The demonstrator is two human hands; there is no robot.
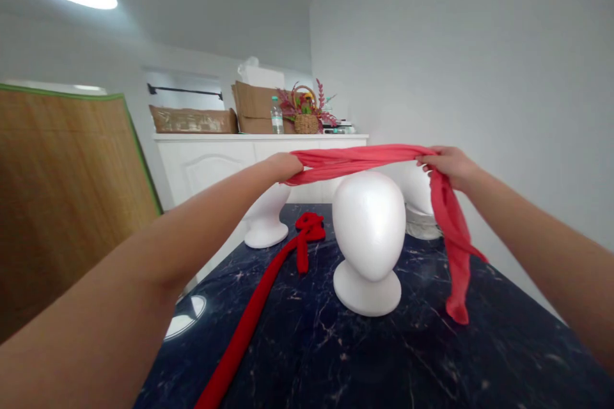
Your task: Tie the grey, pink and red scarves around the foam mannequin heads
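Red scarf (355, 160) clenched in left hand (284, 166), right hand (448, 163); fingertips hidden; rear foam head (416, 195) half-covered.

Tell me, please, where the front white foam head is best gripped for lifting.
Grip the foam head at its neck, the narrow waist above the flared base, coming from the near side. The rounded skull offers no hold, and the red scarf stretched between left hand and right hand spans above it.

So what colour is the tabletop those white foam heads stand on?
Dark navy, almost black, with pale marble veining; the tabletop shows best low in the head view.
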